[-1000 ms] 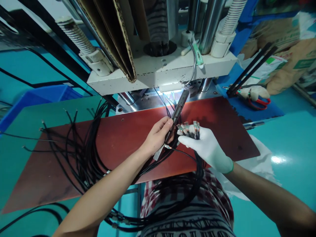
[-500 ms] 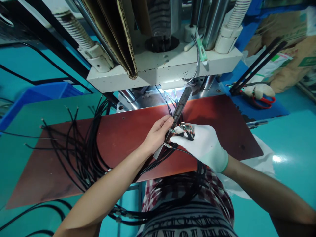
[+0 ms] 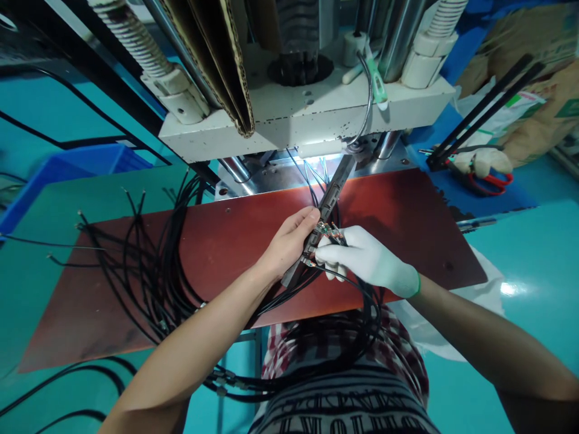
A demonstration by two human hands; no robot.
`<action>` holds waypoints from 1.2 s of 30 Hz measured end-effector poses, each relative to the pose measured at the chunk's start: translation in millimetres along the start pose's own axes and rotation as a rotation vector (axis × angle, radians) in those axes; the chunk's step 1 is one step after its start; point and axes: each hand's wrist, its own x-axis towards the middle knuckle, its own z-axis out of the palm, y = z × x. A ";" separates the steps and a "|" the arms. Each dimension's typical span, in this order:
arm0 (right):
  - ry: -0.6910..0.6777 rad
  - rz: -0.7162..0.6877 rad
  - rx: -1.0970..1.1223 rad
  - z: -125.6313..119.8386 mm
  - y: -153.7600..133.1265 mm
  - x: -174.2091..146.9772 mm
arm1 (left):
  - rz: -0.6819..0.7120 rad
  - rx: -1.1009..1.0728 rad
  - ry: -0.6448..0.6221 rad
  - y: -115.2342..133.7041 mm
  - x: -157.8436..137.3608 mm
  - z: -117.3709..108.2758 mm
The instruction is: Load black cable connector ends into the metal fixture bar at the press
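Note:
My bare left hand grips a long dark metal fixture bar that slants up toward the press. My right hand, in a white glove, holds a bunch of black cables by their metal connector ends, pressed against the bar next to my left fingers. The cables loop down over my lap. Both hands hover above a red-brown work board.
A white press machine with a lamp stands just behind the board. More loose black cables spread over the board's left side. A blue bin sits far left. Red-handled scissors lie at the right.
My gloved right hand has turned and moved left, bringing the connector ends from upright beside the bar to against it. My left hand has stayed on the bar.

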 end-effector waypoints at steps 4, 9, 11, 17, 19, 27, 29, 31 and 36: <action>0.051 0.024 0.049 3.9 2.9 0.0 | 0.141 0.177 0.052 0.6 -1.6 3.7; 0.071 -0.011 -0.025 5.8 9.7 -1.0 | 0.219 0.362 0.072 -0.8 -1.8 5.1; 0.090 -0.043 -0.063 7.0 12.2 -3.0 | 0.201 0.340 0.051 -1.8 -1.3 4.0; 0.505 -0.141 0.008 11.7 17.3 -11.5 | 0.143 0.214 -0.006 -4.0 0.0 0.8; 0.544 -0.172 -0.022 9.7 16.0 -11.9 | 0.140 0.180 -0.025 -4.0 0.2 0.3; 0.565 -0.127 0.072 0.2 8.8 -10.5 | 0.118 0.085 -0.047 -4.1 -0.2 -0.3; 0.515 -0.123 0.088 0.0 10.0 -11.0 | 0.112 0.076 -0.039 -4.1 -0.4 -0.4; 0.452 -0.131 0.120 -0.5 10.4 -11.4 | 0.096 0.068 -0.025 -4.0 -0.7 -0.6; 0.334 -0.115 0.050 -2.0 4.9 -11.1 | 0.052 0.031 -0.022 -4.5 -0.9 -2.5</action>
